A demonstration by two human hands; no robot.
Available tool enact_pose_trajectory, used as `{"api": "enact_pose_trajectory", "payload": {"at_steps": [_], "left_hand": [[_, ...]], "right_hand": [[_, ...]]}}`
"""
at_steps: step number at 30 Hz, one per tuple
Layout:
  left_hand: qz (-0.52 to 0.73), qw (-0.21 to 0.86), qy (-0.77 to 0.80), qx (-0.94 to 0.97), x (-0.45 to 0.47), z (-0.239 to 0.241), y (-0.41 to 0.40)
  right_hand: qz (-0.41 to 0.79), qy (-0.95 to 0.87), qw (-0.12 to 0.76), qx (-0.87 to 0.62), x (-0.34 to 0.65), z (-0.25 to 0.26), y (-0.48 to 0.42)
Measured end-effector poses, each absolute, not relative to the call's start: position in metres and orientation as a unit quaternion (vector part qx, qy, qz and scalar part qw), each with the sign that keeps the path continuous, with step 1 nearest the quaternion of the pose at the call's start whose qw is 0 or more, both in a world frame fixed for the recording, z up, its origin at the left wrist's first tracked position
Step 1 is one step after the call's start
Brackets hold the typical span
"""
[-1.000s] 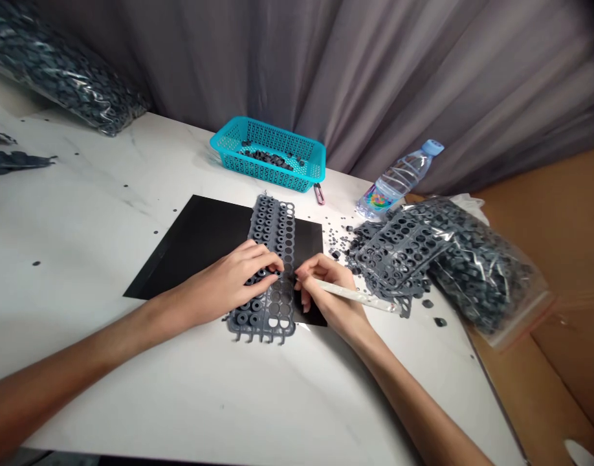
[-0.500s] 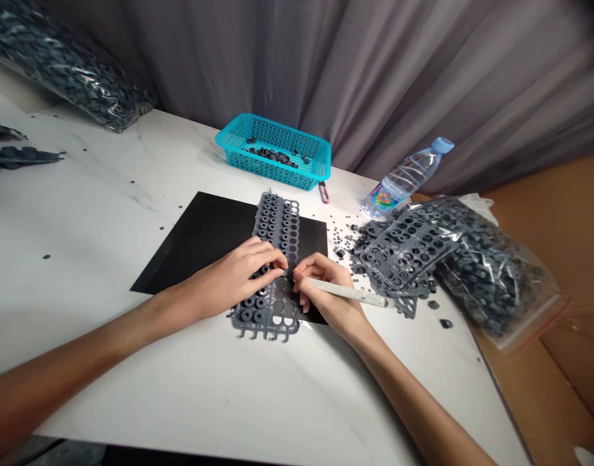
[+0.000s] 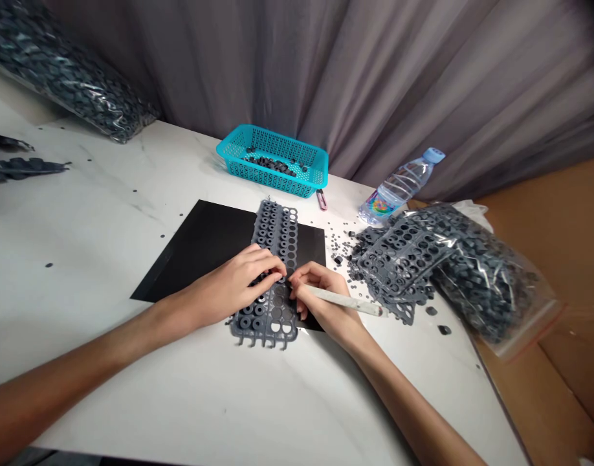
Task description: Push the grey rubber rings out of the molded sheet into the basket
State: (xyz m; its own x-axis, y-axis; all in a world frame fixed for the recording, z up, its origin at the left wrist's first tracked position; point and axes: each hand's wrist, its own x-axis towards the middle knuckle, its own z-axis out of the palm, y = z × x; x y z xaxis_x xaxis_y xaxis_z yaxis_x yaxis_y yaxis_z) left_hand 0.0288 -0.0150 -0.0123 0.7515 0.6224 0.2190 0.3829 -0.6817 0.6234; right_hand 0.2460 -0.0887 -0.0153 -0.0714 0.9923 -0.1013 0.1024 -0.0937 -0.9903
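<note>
A grey moulded frame (image 3: 274, 239) full of small rings and empty round holes lies on a black mat (image 3: 204, 243) on the white table. My left hand (image 3: 239, 281) rests flat on the frame's middle, fingers pressing on its rings. My right hand (image 3: 321, 294) grips a white pen-like stick (image 3: 348, 301) like a pencil, with the tip down at the frame's right column, right beside my left fingertips.
A teal basket (image 3: 272, 162) with several dark rings stands behind the mat. A water bottle (image 3: 398, 184) lies at the right. Stacked empty frames (image 3: 398, 255) and a clear bag of rings (image 3: 486, 278) sit to the right, loose bits scattered nearby. Another bag (image 3: 64, 77) lies far left.
Both hands stay on the frame; the stick's tip has crept slightly left toward my left fingertips. The camera view shifted a little.
</note>
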Motion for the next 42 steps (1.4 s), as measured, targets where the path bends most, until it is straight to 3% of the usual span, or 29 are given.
{"api": "enact_pose_trajectory", "payload": {"at_steps": [7, 10, 13, 16, 20, 24, 28, 36, 39, 42], "left_hand": [[0.195, 0.203, 0.250, 0.927, 0.031, -0.007, -0.023], [0.260, 0.190, 0.230, 0.918, 0.036, -0.008, -0.027], [0.426, 0.289, 0.298, 0.804, 0.037, 0.001, -0.022], [0.512, 0.461, 0.342, 0.640, 0.032, 0.016, -0.008], [0.459, 0.596, 0.341, 0.563, 0.021, 0.020, 0.004], [0.386, 0.635, 0.347, 0.572, 0.018, 0.009, 0.003], [0.345, 0.600, 0.338, 0.638, 0.021, -0.001, 0.000], [0.299, 0.395, 0.325, 0.806, 0.031, -0.002, -0.006], [0.306, 0.418, 0.331, 0.789, 0.031, -0.001, -0.005], [0.304, 0.520, 0.327, 0.728, 0.028, 0.000, -0.003]], "right_hand": [[0.488, -0.543, 0.418, -0.541, 0.244, -0.017, -0.091], [0.434, -0.576, 0.407, -0.560, 0.241, -0.016, -0.094], [0.413, -0.585, 0.402, -0.571, 0.240, -0.015, -0.095], [0.478, -0.536, 0.412, -0.561, 0.242, -0.015, -0.095], [0.485, -0.493, 0.460, -0.557, 0.247, -0.013, -0.092], [0.459, -0.492, 0.473, -0.569, 0.250, -0.011, -0.088], [0.466, -0.504, 0.459, -0.564, 0.251, -0.016, -0.088], [0.439, -0.552, 0.424, -0.567, 0.254, -0.023, -0.089], [0.431, -0.557, 0.420, -0.573, 0.254, -0.023, -0.088], [0.428, -0.556, 0.421, -0.575, 0.254, -0.023, -0.087]]}}
